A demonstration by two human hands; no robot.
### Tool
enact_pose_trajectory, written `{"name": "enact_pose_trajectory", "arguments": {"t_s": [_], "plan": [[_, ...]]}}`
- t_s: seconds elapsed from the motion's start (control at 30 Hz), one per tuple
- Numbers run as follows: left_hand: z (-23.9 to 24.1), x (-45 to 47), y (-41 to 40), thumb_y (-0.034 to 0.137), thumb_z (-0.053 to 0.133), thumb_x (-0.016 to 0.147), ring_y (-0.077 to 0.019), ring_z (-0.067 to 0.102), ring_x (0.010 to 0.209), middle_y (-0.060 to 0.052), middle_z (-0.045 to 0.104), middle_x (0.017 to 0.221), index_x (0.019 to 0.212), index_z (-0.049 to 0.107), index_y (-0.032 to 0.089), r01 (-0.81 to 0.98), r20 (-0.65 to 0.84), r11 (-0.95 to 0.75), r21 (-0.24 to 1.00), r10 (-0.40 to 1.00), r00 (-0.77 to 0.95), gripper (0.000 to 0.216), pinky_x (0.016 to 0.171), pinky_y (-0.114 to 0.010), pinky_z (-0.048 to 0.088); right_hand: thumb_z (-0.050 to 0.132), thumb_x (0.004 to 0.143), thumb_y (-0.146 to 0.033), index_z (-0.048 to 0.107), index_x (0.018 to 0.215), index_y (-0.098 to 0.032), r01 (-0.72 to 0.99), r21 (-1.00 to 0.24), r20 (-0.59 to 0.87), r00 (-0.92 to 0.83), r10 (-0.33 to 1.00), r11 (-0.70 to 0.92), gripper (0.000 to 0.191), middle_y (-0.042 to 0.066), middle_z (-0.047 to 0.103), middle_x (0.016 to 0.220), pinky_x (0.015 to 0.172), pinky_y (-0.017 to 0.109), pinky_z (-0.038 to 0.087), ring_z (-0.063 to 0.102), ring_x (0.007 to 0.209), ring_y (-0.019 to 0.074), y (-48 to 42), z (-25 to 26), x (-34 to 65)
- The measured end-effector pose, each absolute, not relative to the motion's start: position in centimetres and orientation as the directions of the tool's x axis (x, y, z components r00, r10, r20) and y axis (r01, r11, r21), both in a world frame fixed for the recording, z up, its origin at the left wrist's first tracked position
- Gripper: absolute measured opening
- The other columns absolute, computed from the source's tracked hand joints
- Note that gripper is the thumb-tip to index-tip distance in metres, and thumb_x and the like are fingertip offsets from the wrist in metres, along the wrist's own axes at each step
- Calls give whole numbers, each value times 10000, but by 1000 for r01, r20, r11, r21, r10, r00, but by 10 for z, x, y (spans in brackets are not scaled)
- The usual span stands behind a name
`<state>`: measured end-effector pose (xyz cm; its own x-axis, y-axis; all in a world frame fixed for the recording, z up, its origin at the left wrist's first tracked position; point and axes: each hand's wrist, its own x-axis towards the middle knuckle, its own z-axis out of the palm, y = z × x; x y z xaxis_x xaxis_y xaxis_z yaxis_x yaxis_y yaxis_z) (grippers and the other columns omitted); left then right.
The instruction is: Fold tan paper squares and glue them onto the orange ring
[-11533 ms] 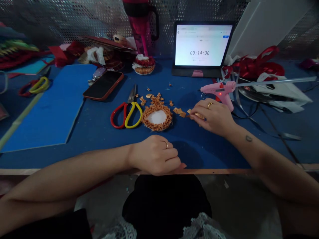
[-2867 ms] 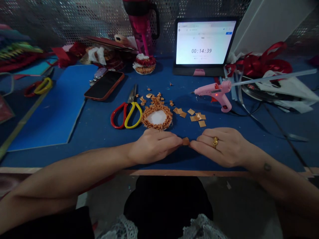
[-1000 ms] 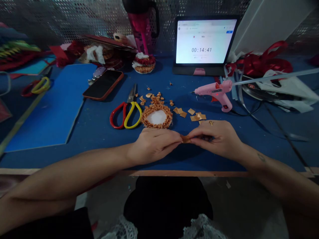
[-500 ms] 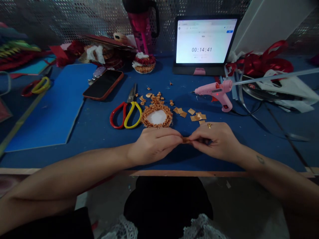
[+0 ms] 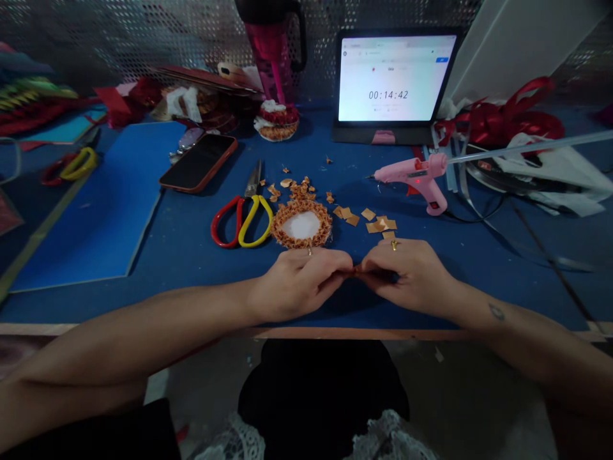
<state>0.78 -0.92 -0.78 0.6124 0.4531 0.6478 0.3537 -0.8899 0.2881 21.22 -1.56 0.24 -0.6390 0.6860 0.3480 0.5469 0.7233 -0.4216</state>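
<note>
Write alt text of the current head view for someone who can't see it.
Left hand and right hand pinch a small brown piece between them over a blue table. Beyond lie red-and-yellow scissors, a white-centered oval edged with crumpled brown bits, loose brown squares and a pink glue gun; farther back, a tablet reads 00:14:42.

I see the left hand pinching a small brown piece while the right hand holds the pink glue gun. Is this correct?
No: in the head view, the right hand pinches the same small brown piece as the left hand; the pink glue gun lies on the table.
</note>
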Motion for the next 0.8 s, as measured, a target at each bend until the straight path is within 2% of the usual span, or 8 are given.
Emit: {"name": "enact_pose_trajectory", "arguments": {"t_s": [0.17,0.33,0.43,0.6,0.8], "plan": [[-8,10,-8,82,555,739,-69,620,751,5,637,844,949,473,146,327,639,-904,275,426,641,235,671,-138,506,498,744,-152,530,717,-175,579,-363,331,-653,682,730,48,-26,567,628,576,206,338,511,621,89,-18,-1,208],[-9,13,-8,52,506,722,-77,620,778,-26,634,939,1022,446,150,318,626,-895,312,446,640,321,655,-151,521,447,744,-164,549,805,-163,613,-198,384,-670,636,765,118,7,557,631,530,230,324,505,625,122,-21,-4,201],[-10,15,-8,50,487,717,-72,621,744,-26,631,929,1028,441,152,316,613,-891,326,454,647,330,627,-148,517,430,753,-171,550,842,-147,620,-131,393,-684,615,773,151,33,569,672,516,241,327,506,638,137,-23,-4,199],[-10,14,-8,52,481,717,-68,626,725,-13,627,897,1023,430,157,359,609,-865,351,503,614,327,637,-148,511,401,787,-172,534,867,-129,605,-93,376,-714,591,791,161,51,569,711,537,253,358,499,665,149,-22,-4,202],[-10,13,-8,42,491,707,-69,623,713,-27,628,905,1014,441,133,355,606,-872,335,489,628,325,618,-137,498,410,787,-177,530,883,-136,587,56,394,-756,522,808,159,36,554,689,517,267,325,465,646,157,-20,-7,201]]}}
